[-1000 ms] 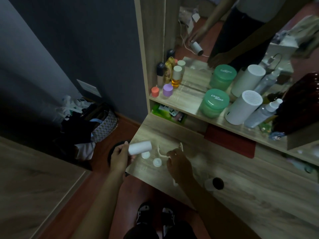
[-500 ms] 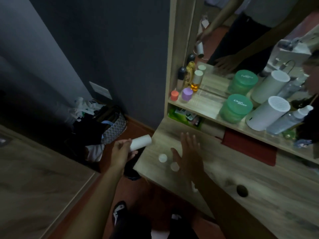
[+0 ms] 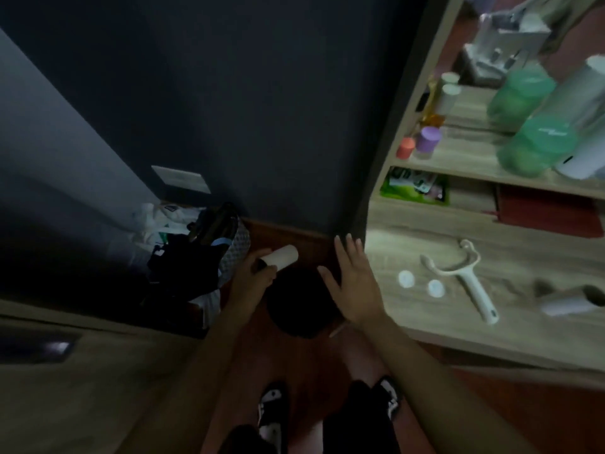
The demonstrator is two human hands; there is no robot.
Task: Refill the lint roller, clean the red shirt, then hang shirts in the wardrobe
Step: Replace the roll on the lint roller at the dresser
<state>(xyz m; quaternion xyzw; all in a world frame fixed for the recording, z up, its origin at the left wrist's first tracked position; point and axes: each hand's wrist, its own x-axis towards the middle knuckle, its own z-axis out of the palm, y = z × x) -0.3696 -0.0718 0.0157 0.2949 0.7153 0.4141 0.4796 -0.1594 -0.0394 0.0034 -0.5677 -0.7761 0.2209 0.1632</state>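
Hands part over a dim bedroom floor as I watch through the head camera: my left hand (image 3: 253,280) grips a pale cardboard roll core (image 3: 281,256) by one end, held out past the edge of the light wood-grain dressing table (image 3: 491,335) and above a round black bin (image 3: 301,303) on the floor. My right hand (image 3: 355,283) hangs beside it with fingers spread and nothing in it, just left of the table's corner.

On the tabletop lie the stripped parts of the lint roller: a white plastic forked handle (image 3: 471,283), two small white round end caps (image 3: 420,283) just left of it, and, near the right edge, a blurred white paper roll (image 3: 569,303) that I take to be the fresh refill. No red shirt shows in this view, and I cannot see the wardrobe.

I judge the refill step to be in hand, with the spent core about to be thrown away. The next move calls for the left hand to let the core drop squarely over the dark bin mouth, which is hard to make out in this light. Both hands must then go back to the table for the refill, caps and handle.
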